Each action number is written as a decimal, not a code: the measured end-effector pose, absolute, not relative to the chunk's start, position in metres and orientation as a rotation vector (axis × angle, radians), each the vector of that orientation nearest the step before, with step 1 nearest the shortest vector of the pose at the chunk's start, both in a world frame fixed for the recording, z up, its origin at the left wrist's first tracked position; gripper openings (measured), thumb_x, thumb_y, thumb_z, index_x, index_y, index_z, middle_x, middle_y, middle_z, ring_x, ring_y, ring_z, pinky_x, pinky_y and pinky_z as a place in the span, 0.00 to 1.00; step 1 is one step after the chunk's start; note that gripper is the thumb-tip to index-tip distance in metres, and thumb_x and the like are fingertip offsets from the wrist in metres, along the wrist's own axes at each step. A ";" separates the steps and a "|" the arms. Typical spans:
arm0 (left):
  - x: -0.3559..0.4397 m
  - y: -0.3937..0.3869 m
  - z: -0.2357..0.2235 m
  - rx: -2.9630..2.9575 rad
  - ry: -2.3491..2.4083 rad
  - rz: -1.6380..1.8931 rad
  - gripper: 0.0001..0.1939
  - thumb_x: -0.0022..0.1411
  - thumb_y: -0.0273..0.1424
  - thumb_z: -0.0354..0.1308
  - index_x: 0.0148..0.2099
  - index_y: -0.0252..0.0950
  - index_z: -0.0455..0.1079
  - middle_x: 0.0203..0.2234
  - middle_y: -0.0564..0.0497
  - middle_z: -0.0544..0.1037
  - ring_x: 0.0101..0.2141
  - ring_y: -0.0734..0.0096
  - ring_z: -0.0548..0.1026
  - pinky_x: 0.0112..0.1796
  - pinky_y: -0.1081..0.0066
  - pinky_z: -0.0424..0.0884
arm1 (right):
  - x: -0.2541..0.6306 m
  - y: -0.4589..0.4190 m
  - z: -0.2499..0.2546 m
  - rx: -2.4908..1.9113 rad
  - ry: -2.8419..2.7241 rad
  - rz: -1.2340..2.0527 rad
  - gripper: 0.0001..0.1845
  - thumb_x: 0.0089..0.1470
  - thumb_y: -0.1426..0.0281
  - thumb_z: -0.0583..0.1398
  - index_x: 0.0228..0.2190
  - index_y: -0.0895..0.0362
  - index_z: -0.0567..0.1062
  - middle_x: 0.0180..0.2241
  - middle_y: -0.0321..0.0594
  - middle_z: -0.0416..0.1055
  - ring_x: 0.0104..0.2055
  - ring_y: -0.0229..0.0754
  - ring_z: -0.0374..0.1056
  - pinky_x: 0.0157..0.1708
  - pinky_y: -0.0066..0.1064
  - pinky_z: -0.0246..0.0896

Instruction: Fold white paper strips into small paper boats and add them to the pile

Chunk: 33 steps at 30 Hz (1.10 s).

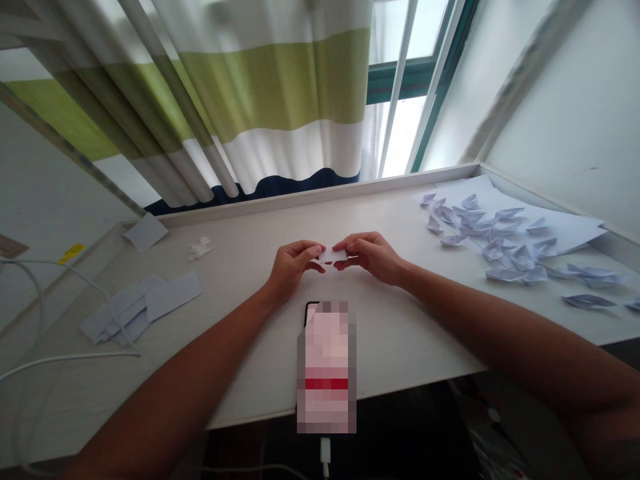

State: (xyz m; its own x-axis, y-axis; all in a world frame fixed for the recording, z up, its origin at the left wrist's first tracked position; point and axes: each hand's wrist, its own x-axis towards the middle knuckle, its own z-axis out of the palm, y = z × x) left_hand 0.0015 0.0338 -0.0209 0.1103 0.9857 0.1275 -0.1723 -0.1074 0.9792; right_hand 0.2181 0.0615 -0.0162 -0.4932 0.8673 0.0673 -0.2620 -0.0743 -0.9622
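Observation:
Between my two hands, above the middle of the desk, is a small folded piece of white paper (333,255). My left hand (297,261) pinches its left end between thumb and fingers. At the right end, my right hand (371,255) grips it the same way. The fingertips cover both ends, so the exact fold cannot be made out. Below the hands lies a phone (327,360) with its screen blurred out, near the desk's front edge.
Several folded paper boats (520,257) lie on and around white sheets (570,223) at the right. Paper slips (173,297) overlap at the left, near a white cable (75,363), a crumpled paper (199,249) and another slip (145,231). A curtain (280,87) hangs behind the desk (250,373).

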 end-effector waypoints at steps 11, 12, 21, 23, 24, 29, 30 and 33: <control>0.003 0.031 -0.022 1.534 0.923 1.221 0.17 0.57 0.35 0.74 0.45 0.35 0.76 0.26 0.55 0.78 0.27 0.72 0.77 0.32 0.69 0.80 | 0.223 0.065 -0.018 -0.797 -1.664 1.646 0.20 0.51 0.57 0.77 0.40 0.58 0.86 0.31 0.39 0.82 0.33 0.41 0.79 0.36 0.34 0.78; 0.004 0.030 -0.022 1.544 0.917 1.199 0.17 0.57 0.36 0.74 0.45 0.36 0.75 0.26 0.55 0.78 0.27 0.72 0.77 0.31 0.70 0.79 | 0.224 0.066 -0.017 -0.819 -1.729 1.636 0.20 0.53 0.55 0.76 0.37 0.59 0.86 0.31 0.41 0.83 0.32 0.40 0.78 0.34 0.32 0.76; 0.009 0.029 -0.023 1.492 0.974 1.308 0.17 0.60 0.45 0.74 0.41 0.36 0.81 0.33 0.48 0.84 0.35 0.67 0.80 0.39 0.67 0.77 | 0.209 0.058 -0.017 -0.740 -1.390 1.464 0.25 0.48 0.46 0.77 0.31 0.56 0.84 0.32 0.41 0.83 0.37 0.43 0.78 0.46 0.41 0.75; 0.008 0.031 -0.024 1.529 1.015 1.349 0.17 0.60 0.46 0.73 0.34 0.36 0.81 0.31 0.49 0.82 0.34 0.67 0.78 0.37 0.67 0.76 | 0.207 0.056 -0.018 -0.766 -1.435 1.411 0.27 0.49 0.44 0.76 0.30 0.56 0.84 0.32 0.41 0.82 0.36 0.42 0.76 0.45 0.40 0.74; 0.007 0.032 -0.024 1.545 1.034 1.358 0.18 0.61 0.47 0.73 0.33 0.37 0.81 0.30 0.50 0.81 0.33 0.67 0.77 0.35 0.68 0.75 | 0.207 0.056 -0.018 -0.790 -1.503 1.358 0.27 0.50 0.44 0.75 0.30 0.56 0.84 0.31 0.41 0.82 0.35 0.42 0.74 0.42 0.38 0.72; 0.005 0.032 -0.026 1.667 1.040 1.259 0.19 0.62 0.46 0.72 0.30 0.36 0.76 0.26 0.53 0.76 0.29 0.71 0.73 0.34 0.69 0.71 | 0.215 0.057 -0.015 -0.842 -1.812 1.183 0.29 0.60 0.44 0.68 0.24 0.57 0.79 0.23 0.37 0.75 0.28 0.38 0.67 0.31 0.33 0.61; 0.005 0.031 -0.026 1.676 1.032 1.239 0.19 0.62 0.46 0.72 0.30 0.36 0.75 0.26 0.53 0.77 0.29 0.71 0.74 0.35 0.69 0.71 | 0.216 0.058 -0.014 -0.827 -1.823 1.175 0.30 0.61 0.44 0.66 0.23 0.57 0.79 0.23 0.37 0.75 0.27 0.38 0.67 0.31 0.33 0.61; 0.008 0.029 -0.025 1.644 0.998 1.209 0.19 0.63 0.47 0.71 0.33 0.36 0.77 0.28 0.50 0.80 0.31 0.69 0.77 0.36 0.69 0.73 | 0.216 0.057 -0.013 -0.776 -1.787 1.180 0.31 0.62 0.43 0.66 0.24 0.57 0.79 0.24 0.39 0.77 0.28 0.39 0.70 0.33 0.33 0.64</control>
